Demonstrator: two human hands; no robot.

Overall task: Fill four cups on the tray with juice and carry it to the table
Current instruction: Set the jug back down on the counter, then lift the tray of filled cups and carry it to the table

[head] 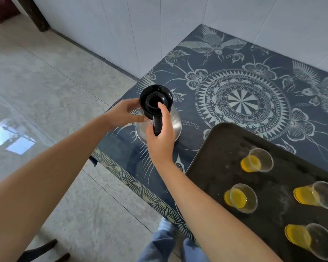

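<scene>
Grey tiled floor [45, 82] fills everything left of the jug [175, 122], open and bare as far as the white wall behind. The worktop [244, 59], under a dark blue cloth printed with birds and a round medallion, spreads right of the jug and beyond it to white walls on two sides. Its left edge runs close past the jug's left side, so the jug has little margin there. The patterned front border slants from below the jug toward the person's blue trouser legs [165, 242]. A wide stretch of cloth beyond and to the right of the jug carries nothing.

The dark tray [225, 148] lies right of the jug and nearer the person. Its rounded corner is near the jug's base but apart from it.

The jug stands upright on the cloth, with a clear glass body and a black lid [155, 97].

The right hand [162, 137] is wrapped round the jug's black handle [157, 125], thumb laid up on the lid. The left hand [121, 114] curls against the jug's left side at the neck, gripping it.

Four clear cups stand on the tray, all right of the jug, each holding yellow juice: one [257, 162] closest to the jug, two [240, 198] [316, 194] farther off, the last [311, 241] farthest.
</scene>
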